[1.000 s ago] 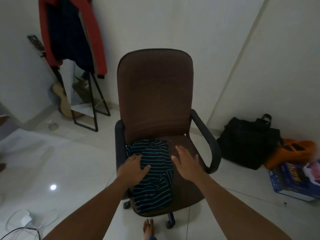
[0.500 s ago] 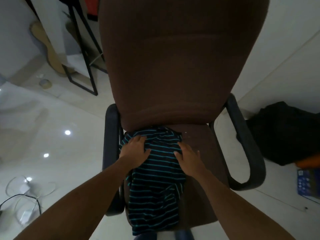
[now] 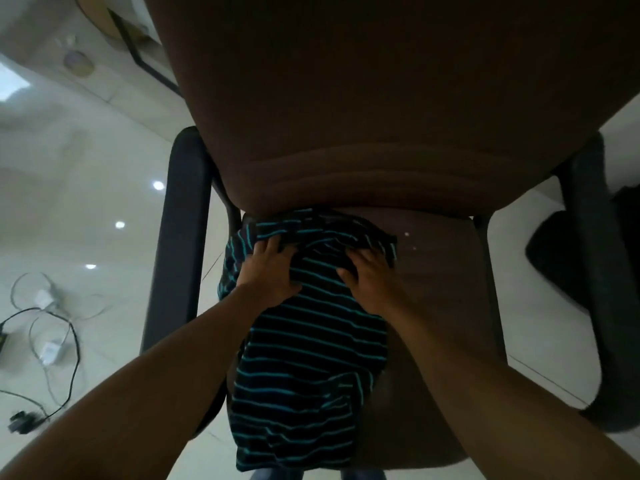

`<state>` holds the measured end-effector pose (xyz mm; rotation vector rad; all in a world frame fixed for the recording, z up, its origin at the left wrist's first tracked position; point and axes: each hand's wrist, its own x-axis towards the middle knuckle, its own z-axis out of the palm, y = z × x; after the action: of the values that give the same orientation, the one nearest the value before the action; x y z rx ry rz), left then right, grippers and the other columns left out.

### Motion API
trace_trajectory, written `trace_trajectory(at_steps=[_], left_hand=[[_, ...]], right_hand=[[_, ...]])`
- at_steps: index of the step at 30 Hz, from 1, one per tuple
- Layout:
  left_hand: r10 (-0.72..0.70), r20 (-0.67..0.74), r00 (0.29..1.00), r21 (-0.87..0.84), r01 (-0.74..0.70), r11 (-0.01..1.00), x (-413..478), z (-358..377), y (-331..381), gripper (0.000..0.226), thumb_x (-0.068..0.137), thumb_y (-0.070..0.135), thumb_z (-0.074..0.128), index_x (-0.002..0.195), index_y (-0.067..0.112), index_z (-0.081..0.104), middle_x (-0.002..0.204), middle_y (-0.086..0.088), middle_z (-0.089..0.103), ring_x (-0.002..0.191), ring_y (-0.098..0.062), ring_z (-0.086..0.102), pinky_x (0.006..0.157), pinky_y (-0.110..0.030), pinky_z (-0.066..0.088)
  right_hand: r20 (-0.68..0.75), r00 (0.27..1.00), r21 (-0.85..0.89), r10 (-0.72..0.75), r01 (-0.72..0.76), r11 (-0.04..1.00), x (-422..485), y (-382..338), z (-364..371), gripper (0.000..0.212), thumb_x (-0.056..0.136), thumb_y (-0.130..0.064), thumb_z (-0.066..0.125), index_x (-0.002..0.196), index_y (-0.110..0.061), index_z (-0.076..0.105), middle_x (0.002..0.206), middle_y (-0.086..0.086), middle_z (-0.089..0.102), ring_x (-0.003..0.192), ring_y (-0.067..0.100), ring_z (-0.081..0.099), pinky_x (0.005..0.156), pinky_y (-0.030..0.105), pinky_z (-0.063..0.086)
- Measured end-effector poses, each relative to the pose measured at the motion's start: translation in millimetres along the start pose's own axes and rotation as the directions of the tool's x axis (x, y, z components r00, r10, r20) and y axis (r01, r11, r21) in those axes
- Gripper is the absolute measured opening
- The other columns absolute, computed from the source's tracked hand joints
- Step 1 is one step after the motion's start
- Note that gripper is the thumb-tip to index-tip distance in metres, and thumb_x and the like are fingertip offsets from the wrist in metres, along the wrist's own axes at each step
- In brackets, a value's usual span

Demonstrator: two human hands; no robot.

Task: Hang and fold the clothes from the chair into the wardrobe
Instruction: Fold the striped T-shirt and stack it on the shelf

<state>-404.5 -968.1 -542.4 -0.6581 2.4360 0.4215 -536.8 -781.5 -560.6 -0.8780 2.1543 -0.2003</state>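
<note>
Left of the chair (image 3: pixel 346 98), cables and white adapters (image 3: pixel 48 348) lie on the floor. The striped shirt (image 3: pixel 311 362) lies on the chair's seat, draped over its front edge. The left hand (image 3: pixel 270 271) and right hand (image 3: pixel 370 282) each bunch its upper fabric in curled fingers, close under the chair's backrest. Right of the chair sits a black bag (image 3: pixel 554 251).

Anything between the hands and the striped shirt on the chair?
Nothing visible. The left hand and right hand both grip the striped shirt at its bunched top edge on the chair seat. The wardrobe is out of view.
</note>
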Motion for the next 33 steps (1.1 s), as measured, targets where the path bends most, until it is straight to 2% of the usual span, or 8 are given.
trace_trajectory(at_steps=[7,11,15,17,20,23,28,33], left_hand=[[-0.094,0.119,0.988,-0.08,0.104,0.991,-39.1,9.8,19.8,0.079,0.078,0.076,0.054,0.14,0.03,0.043,0.139,-0.011,0.035,0.125,-0.038,0.041,0.094,-0.049,0.047],[-0.163,-0.164,0.973,-0.142,0.141,0.98,-30.0,2.8,23.9,0.065,0.085,0.074,0.043,0.124,0.024,0.055,0.125,-0.008,0.054,0.12,-0.034,0.049,0.096,-0.05,0.04],[-0.118,-0.281,0.953,-0.302,0.029,0.953,4.3,-9.6,18.7,0.036,0.095,0.044,0.053,0.124,0.022,0.057,0.128,-0.009,0.051,0.122,-0.033,0.042,0.099,-0.049,0.036],[-0.081,-0.196,0.977,-0.376,0.001,0.927,15.7,-9.7,18.3,0.033,0.097,0.032,0.054,0.128,0.022,0.055,0.137,-0.009,0.047,0.128,-0.034,0.038,0.102,-0.051,0.037],[-0.029,-0.086,0.996,-0.303,0.001,0.953,21.7,-4.6,16.6,0.03,0.096,0.024,0.056,0.126,0.026,0.056,0.146,-0.005,0.039,0.132,-0.033,0.031,0.103,-0.052,0.036],[-0.008,-0.078,0.997,-0.357,-0.021,0.934,23.4,-3.3,12.2,0.023,0.089,0.012,0.06,0.107,0.027,0.063,0.143,-0.008,0.04,0.131,-0.034,0.034,0.105,-0.051,0.039],[-0.001,-0.069,0.998,-0.452,-0.031,0.892,17.4,-2.9,4.9,0.036,0.087,0.003,0.056,0.096,0.038,0.058,0.125,-0.011,0.055,0.109,-0.031,0.057,0.095,-0.042,0.05],[-0.057,-0.092,0.994,-0.428,0.012,0.903,13.6,-2.4,5.4,0.037,0.089,0.004,0.056,0.118,0.024,0.066,0.124,-0.014,0.061,0.106,-0.032,0.061,0.094,-0.041,0.051]], right_hand=[[-0.028,1.0,-0.174,0.009,-0.013,0.985,-33.3,19.4,-9.8,0.056,0.102,-0.061,0.016,0.146,-0.034,0.039,0.147,-0.01,0.043,0.139,0.018,0.036,0.116,0.068,0.0],[-0.279,0.959,-0.101,-0.047,0.019,0.995,-29.4,11.7,-22.7,0.037,0.105,-0.045,0.032,0.133,-0.031,0.053,0.131,-0.006,0.056,0.128,0.018,0.048,0.118,0.065,0.004],[-0.41,0.864,0.204,0.292,-0.225,0.953,-7.6,8.9,-32.6,0.041,0.1,-0.043,0.047,0.137,-0.026,0.046,0.139,0.003,0.045,0.133,0.026,0.037,0.109,0.056,0.029],[-0.307,0.786,0.334,0.536,-0.439,0.834,-3.2,10.3,-26.9,0.058,0.095,-0.048,0.053,0.143,-0.019,0.039,0.144,0.008,0.041,0.135,0.03,0.035,0.107,0.057,0.029],[-0.136,0.736,0.376,0.663,-0.581,0.722,-4.8,12.0,-12.8,0.07,0.093,-0.054,0.053,0.147,-0.012,0.036,0.148,0.013,0.038,0.137,0.033,0.033,0.11,0.056,0.026],[-0.172,0.753,0.425,0.635,-0.525,0.737,-6.9,10.5,-7.6,0.054,0.097,-0.044,0.054,0.141,-0.014,0.043,0.146,0.011,0.041,0.136,0.031,0.035,0.111,0.055,0.026],[-0.291,0.856,0.588,0.426,-0.191,0.786,-18.1,14.5,-3.3,0.029,0.1,-0.032,0.054,0.126,-0.028,0.043,0.125,0.003,0.057,0.12,0.026,0.054,0.103,0.05,0.044],[-0.374,0.891,0.569,0.258,0.001,0.822,-36.9,19.0,-11.8,0.024,0.099,-0.018,0.054,0.107,-0.03,0.036,0.097,-0.005,0.056,0.081,0.007,0.058,0.065,0.023,0.046]])
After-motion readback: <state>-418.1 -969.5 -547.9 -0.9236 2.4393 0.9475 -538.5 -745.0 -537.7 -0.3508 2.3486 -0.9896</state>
